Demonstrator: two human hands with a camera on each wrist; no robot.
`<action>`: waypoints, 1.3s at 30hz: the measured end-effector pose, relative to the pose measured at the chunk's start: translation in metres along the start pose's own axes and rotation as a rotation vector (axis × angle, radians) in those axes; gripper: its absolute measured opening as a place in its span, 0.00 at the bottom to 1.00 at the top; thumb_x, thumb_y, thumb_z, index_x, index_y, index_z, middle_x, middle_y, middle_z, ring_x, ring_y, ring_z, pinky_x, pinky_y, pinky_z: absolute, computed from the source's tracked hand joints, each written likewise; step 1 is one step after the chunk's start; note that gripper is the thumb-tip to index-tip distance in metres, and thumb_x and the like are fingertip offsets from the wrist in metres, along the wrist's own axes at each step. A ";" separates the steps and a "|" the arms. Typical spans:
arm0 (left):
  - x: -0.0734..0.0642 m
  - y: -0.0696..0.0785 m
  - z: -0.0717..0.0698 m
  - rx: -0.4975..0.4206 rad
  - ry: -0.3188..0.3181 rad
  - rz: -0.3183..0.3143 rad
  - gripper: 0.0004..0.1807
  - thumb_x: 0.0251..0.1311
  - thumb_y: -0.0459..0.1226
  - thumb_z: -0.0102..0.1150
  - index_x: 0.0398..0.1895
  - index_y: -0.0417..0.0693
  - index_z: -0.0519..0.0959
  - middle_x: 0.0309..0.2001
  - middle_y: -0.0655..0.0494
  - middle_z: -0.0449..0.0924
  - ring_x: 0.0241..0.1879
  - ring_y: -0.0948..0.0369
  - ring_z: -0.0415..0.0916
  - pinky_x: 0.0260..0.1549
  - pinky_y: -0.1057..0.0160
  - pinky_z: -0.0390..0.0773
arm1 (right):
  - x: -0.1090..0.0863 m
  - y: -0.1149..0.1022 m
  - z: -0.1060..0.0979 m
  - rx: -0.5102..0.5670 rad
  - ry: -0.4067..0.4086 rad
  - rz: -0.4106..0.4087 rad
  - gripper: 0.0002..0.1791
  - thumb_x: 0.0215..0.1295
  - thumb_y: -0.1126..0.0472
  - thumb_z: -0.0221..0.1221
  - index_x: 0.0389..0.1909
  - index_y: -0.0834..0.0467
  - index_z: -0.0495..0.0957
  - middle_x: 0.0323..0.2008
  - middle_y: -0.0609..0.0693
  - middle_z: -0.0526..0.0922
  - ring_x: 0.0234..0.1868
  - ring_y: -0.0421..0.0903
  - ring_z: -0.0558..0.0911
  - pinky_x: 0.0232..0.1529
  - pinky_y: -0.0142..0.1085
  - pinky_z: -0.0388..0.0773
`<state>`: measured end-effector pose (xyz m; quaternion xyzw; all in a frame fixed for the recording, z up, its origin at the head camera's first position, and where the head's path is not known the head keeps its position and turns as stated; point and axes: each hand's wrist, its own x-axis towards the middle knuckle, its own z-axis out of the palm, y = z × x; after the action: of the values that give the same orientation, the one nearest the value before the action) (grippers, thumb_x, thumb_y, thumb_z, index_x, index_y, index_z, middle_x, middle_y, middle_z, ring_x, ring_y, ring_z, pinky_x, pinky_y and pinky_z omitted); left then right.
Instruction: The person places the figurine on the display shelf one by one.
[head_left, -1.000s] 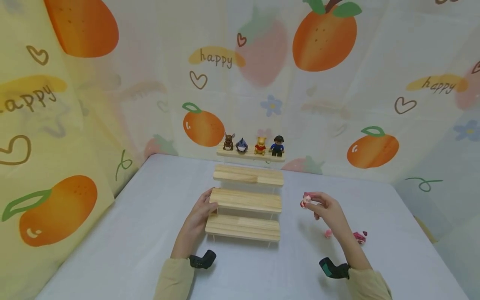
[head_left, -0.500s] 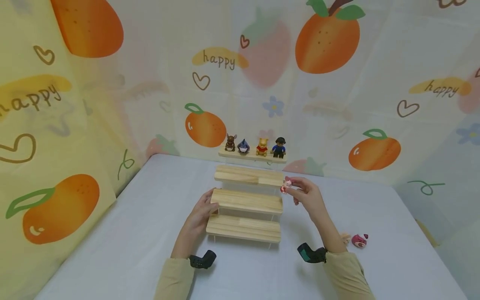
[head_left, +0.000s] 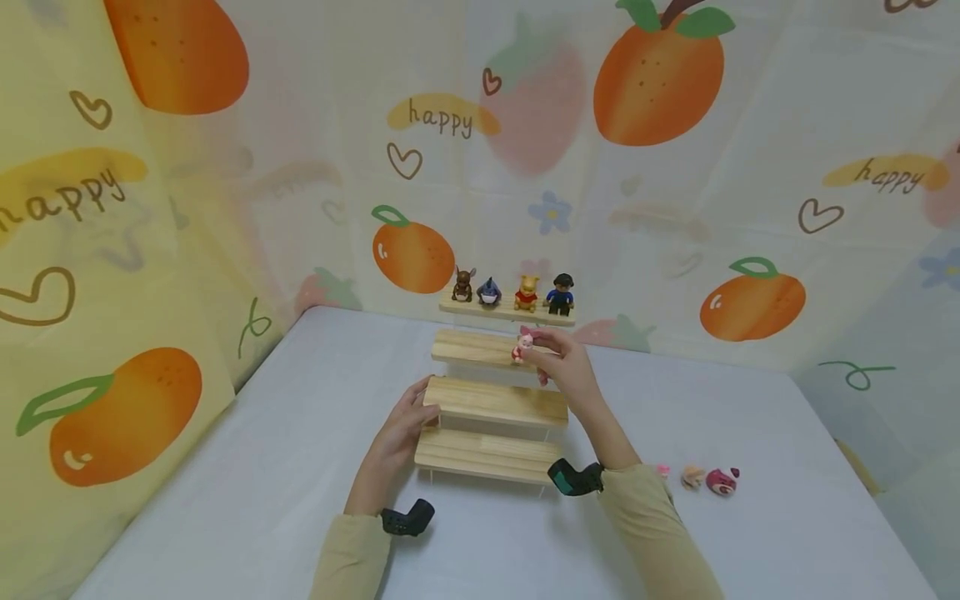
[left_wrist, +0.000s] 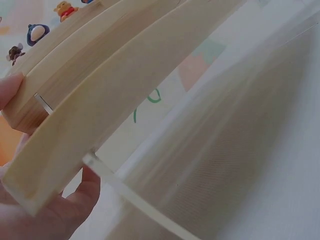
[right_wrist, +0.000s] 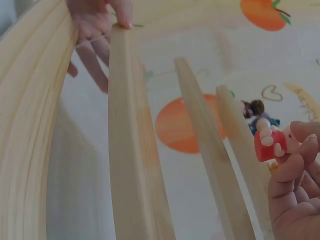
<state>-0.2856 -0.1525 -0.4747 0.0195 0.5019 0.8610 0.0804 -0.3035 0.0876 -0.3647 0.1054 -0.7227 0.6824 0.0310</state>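
A tiered wooden display stand [head_left: 495,402] stands on the table, with several plank steps on thin clear legs. My left hand [head_left: 396,427] grips the left end of a middle step, thumb over the plank and fingers beneath, as the left wrist view shows. Between the thumb and fingers of my right hand [head_left: 573,371] is a small pink pig figurine [head_left: 522,344] in red clothes, held upright in front of the upper step. In the right wrist view the figurine [right_wrist: 270,144] is apart from the planks.
On the top step stand a brown kangaroo figurine [head_left: 462,285], a blue donkey figurine [head_left: 489,292], a yellow bear figurine [head_left: 526,293] and a dark-haired doll [head_left: 560,294]. Right of my sleeve lie a magenta figurine [head_left: 722,482], a peach-coloured figurine [head_left: 692,477] and a pink piece [head_left: 663,471].
My right hand has carried the pig figurine left and upward, from beside the stand to in front of its upper step. The left hand keeps its grip on the stand.
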 end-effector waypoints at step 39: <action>-0.002 0.008 -0.006 -0.018 -0.062 -0.017 0.34 0.53 0.21 0.49 0.64 0.40 0.53 0.64 0.45 0.54 0.50 0.57 0.62 0.37 0.67 0.65 | 0.035 -0.004 0.088 0.065 -0.074 0.014 0.17 0.56 0.70 0.58 0.47 0.68 0.72 0.40 0.62 0.77 0.10 0.38 0.65 0.13 0.28 0.64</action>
<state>-0.2852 -0.1619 -0.4711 0.0414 0.4915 0.8637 0.1035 -0.3277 -0.0042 -0.3601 0.1265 -0.7014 0.7014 -0.0040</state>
